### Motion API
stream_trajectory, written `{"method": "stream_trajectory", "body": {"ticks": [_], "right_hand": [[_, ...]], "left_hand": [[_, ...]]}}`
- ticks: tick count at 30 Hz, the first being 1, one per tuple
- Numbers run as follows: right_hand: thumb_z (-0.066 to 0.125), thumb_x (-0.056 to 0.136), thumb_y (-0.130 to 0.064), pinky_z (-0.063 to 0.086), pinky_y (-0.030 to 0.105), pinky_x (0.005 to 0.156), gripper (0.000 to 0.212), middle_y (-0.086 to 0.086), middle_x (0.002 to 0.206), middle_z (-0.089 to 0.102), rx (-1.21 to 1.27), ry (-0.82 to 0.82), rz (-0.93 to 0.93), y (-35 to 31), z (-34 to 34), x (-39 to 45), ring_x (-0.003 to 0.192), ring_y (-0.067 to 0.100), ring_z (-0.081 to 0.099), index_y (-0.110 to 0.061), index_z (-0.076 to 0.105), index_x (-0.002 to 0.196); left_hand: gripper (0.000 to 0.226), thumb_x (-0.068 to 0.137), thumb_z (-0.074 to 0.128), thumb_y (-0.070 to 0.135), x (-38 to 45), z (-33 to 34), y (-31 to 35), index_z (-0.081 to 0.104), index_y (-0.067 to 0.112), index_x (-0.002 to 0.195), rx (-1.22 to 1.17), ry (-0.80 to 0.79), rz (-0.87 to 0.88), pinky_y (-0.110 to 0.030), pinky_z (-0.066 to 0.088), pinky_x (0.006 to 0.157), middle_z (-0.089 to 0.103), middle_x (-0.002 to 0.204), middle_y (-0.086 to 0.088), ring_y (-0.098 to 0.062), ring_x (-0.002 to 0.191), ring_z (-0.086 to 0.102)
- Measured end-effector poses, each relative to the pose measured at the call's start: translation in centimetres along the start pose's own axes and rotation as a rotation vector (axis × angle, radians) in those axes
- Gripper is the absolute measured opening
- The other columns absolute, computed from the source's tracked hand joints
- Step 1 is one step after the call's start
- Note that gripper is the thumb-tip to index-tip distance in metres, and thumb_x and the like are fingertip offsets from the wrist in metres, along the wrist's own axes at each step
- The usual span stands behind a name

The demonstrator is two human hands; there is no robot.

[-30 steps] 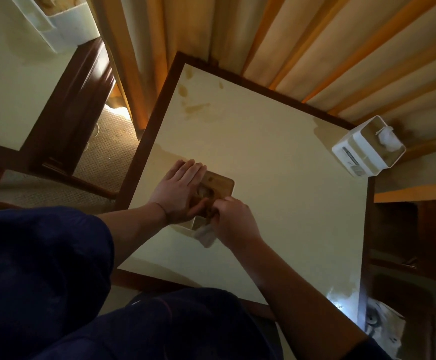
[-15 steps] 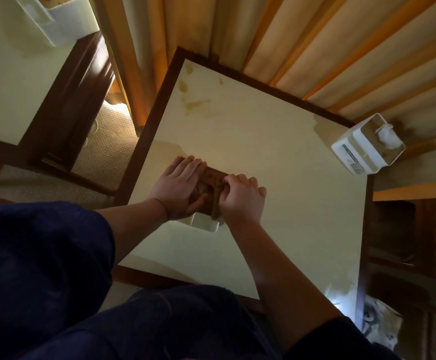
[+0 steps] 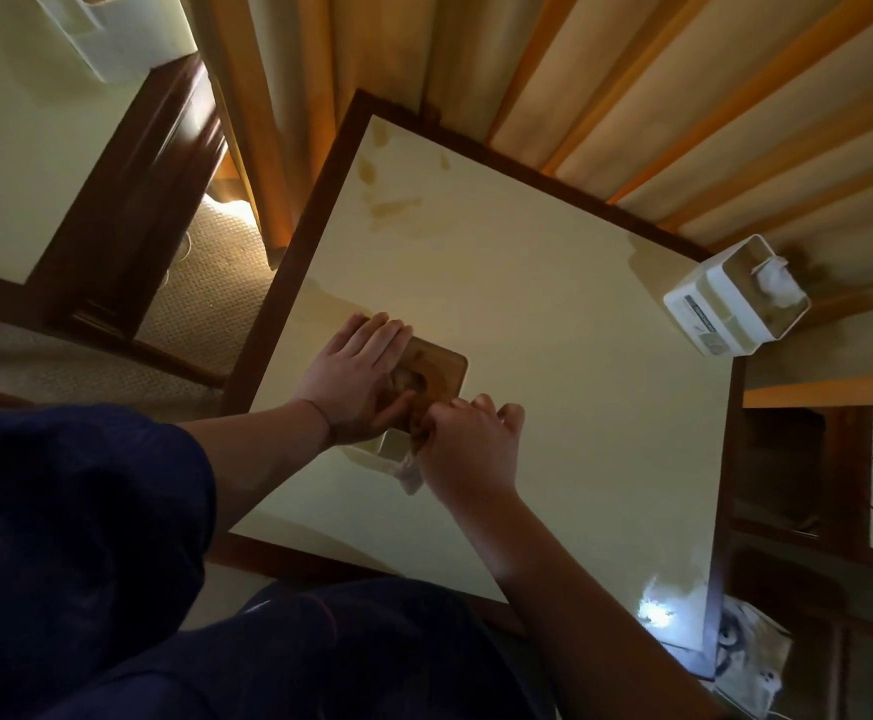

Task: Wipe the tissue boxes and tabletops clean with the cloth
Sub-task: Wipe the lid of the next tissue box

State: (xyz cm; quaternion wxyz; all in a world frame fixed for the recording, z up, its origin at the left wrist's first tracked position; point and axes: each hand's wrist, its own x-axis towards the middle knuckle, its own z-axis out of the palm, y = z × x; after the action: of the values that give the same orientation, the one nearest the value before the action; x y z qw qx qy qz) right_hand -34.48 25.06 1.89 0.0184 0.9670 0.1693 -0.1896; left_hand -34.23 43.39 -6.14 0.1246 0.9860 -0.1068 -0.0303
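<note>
The tissue box [image 3: 432,374], white with a wooden lid, stands on the cream tabletop [image 3: 554,356], toward its left edge and close to the person. The left hand [image 3: 354,379] lies flat over the lid's left half, its fingers straight and together, pressing down to steady the box. Just beside the box's near right corner, the right hand [image 3: 468,444] has its fingers curled, bunching a pale cloth [image 3: 409,467] whose loose end trails down past the box's near end onto the tabletop. The lid's long axis runs from the near left to the far right, so the bare wood lies beyond and to the right of the cloth, and the right hand is the nearer one to it (the left covers the rest). I judge that the next wipe would need to travel along that axis, away from the person. A second tissue box [image 3: 735,309] sits well apart from the first, at the tabletop's far right corner.
</note>
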Motion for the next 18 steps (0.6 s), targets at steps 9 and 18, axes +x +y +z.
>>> {"method": "stream_trajectory", "body": {"ticks": [9, 18], "right_hand": [[0.057, 0.088, -0.023, 0.031, 0.047, 0.097, 0.015, -0.005, 0.094, 0.064, 0.01, 0.043, 0.106, 0.1, -2.8, 5.6, 0.105, 0.023, 0.056, -0.027, 0.067, 0.098], [0.053, 0.085, -0.019, 0.038, 0.045, 0.084, 0.023, 0.002, 0.094, 0.069, 0.056, 0.232, 0.203, -0.6, 0.5, 4.1, 0.094, 0.032, 0.062, -0.022, 0.072, 0.098]], "left_hand": [[0.085, 0.098, 0.034, 0.065, 0.0, -0.1, -0.1, 0.038, 0.003, 0.156, -0.046, 0.04, 0.017, -0.053, 0.02, 0.127, 0.048, 0.155, -0.018, -0.038, 0.149, 0.037], [0.087, 0.097, 0.033, 0.067, 0.1, -0.3, 0.1, 0.033, 0.005, 0.159, -0.027, 0.014, -0.003, -0.051, 0.016, 0.129, 0.045, 0.157, -0.016, -0.036, 0.151, 0.033]]}}
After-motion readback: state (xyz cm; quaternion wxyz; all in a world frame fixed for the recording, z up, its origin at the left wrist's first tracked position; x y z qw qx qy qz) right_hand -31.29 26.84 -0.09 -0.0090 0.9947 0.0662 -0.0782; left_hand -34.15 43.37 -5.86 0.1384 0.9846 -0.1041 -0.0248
